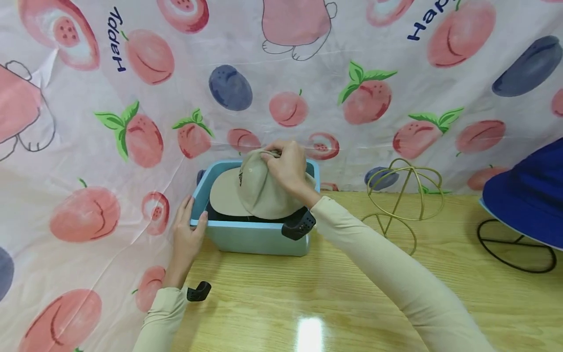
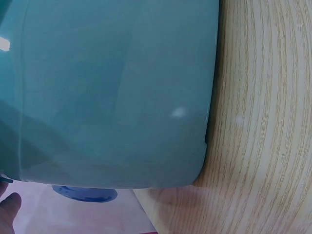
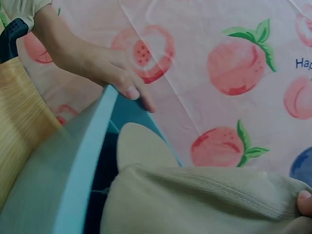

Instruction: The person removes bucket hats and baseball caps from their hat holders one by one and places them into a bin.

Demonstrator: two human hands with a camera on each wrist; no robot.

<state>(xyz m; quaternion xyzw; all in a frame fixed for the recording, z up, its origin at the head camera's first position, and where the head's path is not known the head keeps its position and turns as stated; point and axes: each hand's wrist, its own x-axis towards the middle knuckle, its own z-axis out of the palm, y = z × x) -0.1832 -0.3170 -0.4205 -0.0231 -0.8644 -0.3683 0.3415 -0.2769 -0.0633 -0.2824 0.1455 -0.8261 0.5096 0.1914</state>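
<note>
A beige baseball cap [image 1: 272, 193] with small dark lettering lies tilted inside the top of a light blue plastic bin [image 1: 259, 239]. My right hand [image 1: 288, 164] pinches the cap's crown at the top, bunching the cloth into folds, its brim toward the left. My left hand [image 1: 190, 234] rests on the bin's front left corner, fingers fairly straight along the rim; the right wrist view shows that hand [image 3: 105, 68] at the corner too. Dark navy cloth [image 1: 224, 216] shows beneath the cap, mostly hidden. In the left wrist view the bin wall [image 2: 112, 92] fills most of the picture.
On the wooden table [image 1: 246, 303], a gold wire hat stand [image 1: 402, 195] stands right of the bin. Farther right, a blue bucket hat [image 1: 528, 195] sits over a black wire stand [image 1: 514, 244]. A fruit-printed cloth [image 1: 246, 49] hangs behind and at the left.
</note>
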